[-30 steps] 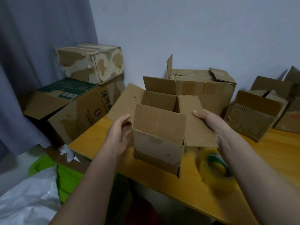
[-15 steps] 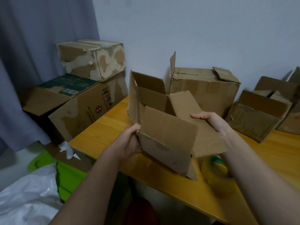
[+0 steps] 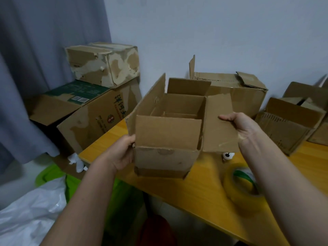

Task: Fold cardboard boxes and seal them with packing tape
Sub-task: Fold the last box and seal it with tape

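The fingers of the left hand (image 3: 124,153) are concealed behind the held box (image 3: 166,139). The tape roll (image 3: 243,185) is partly covered by the right forearm. The rightmost box (image 3: 319,134) is cropped.

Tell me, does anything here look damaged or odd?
Yes. The closed box stacked at the back left has its brown surface peeled off in pale patches. The open box held in both hands shows only worn flap edges. Crumpled white scraps lie below the table's corner.

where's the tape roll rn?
Head view, lower right: the tape roll lies on the yellow table, partly hidden behind the right forearm, right of the held box.
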A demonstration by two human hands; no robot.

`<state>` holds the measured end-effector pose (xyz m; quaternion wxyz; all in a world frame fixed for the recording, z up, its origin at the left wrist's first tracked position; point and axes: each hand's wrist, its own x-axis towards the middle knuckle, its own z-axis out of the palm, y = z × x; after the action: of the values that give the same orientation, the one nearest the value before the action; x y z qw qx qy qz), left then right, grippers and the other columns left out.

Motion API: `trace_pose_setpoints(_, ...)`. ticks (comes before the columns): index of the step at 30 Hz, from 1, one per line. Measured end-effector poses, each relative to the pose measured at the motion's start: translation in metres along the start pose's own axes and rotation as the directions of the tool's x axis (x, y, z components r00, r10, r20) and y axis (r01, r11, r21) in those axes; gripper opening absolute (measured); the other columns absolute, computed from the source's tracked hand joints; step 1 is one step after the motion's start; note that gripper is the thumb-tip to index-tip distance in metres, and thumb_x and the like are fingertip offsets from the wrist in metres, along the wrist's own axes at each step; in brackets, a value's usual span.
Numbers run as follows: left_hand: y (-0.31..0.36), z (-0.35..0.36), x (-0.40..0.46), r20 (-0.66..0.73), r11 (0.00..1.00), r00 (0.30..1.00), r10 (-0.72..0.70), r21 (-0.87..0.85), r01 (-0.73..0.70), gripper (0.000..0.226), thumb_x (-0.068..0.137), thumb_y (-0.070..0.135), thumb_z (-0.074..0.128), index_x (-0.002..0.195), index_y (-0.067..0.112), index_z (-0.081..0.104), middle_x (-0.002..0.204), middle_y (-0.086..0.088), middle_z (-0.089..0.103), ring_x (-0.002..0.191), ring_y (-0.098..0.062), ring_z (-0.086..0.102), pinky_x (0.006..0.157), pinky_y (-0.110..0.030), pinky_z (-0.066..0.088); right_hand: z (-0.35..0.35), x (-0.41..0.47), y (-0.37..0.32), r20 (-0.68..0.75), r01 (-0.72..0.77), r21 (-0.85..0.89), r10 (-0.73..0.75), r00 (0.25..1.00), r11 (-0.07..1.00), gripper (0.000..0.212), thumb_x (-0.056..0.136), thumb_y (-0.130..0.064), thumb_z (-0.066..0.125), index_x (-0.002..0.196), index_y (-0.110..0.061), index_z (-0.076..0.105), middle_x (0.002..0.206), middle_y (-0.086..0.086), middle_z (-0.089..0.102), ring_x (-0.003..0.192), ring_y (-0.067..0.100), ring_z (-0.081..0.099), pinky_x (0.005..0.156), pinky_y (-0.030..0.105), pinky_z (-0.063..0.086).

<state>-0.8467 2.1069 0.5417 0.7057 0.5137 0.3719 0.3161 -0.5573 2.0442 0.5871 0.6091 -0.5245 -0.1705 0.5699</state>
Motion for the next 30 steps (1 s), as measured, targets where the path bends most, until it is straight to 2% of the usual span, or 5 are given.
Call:
trace_pose_setpoints(2,-0.006,0.001,-0.001,0.004,0.999,1.000,-0.011,-0.049,0.011,0.022,0.090,0.019,0.048,0.089,0.015,0.070,0.083,-0.007,0.074,0.078,-0.022,0.070,0.078,-0.041,0.049,-0.002,0.002,0.003,-0.043,-0.015,0.013,0.015,0.999,1.000,0.036,0.090,0.001,0.049,0.125,-0.006,0.045,0.097,0.019,0.058,0.084,0.033,0.060,0.045,0.048,0.056)
trace_pose_setpoints(11,-0.016,0.009,0.022,0.124,0.978,0.972,-0.200,-0.037,0.206,0.056,0.081,0.061,0.053,0.125,0.028,0.061,0.127,-0.011,0.065,0.121,-0.036,0.056,0.106,-0.062,0.033,-0.014,0.000,0.009,-0.066,-0.110,-0.084,0.104,0.992,0.990,0.041,0.087,-0.009,0.059,0.126,-0.008,0.047,0.108,0.018,0.061,0.095,0.033,0.063,0.053,0.050,0.058)
trace_pose_setpoints(17,-0.014,0.029,0.030,0.060,0.962,0.994,-0.087,-0.253,0.100,0.033,0.076,0.042,0.060,0.094,0.020,0.077,0.107,-0.012,0.070,0.095,-0.029,0.067,0.087,-0.046,0.049,-0.019,-0.003,0.011,-0.043,-0.102,-0.062,0.099,0.994,0.993,0.018,0.089,-0.011,0.058,0.104,-0.009,0.050,0.095,0.016,0.061,0.084,0.031,0.063,0.048,0.046,0.057)
trace_pose_setpoints(27,-0.035,0.026,0.008,-0.080,0.981,0.997,-0.011,-0.192,-0.004,0.039,0.103,0.039,0.031,0.110,0.024,0.067,0.108,-0.003,0.073,0.113,-0.028,0.061,0.101,-0.049,0.044,-0.018,0.002,-0.003,-0.131,0.071,-0.340,-0.122,0.984,0.938,0.032,0.093,-0.009,0.055,0.122,0.000,0.049,0.091,0.015,0.061,0.081,0.027,0.062,0.061,0.039,0.051)
trace_pose_setpoints(30,-0.035,0.035,0.007,-0.104,0.985,0.994,0.017,-0.171,-0.034,0.036,0.104,0.034,0.034,0.105,0.023,0.068,0.106,-0.003,0.074,0.108,-0.026,0.064,0.093,-0.046,0.048,-0.017,-0.003,0.000,-0.105,0.102,-0.238,-0.131,0.986,0.966,0.030,0.093,-0.027,0.058,0.114,-0.007,0.055,0.083,0.012,0.065,0.072,0.024,0.064,0.057,0.034,0.050)
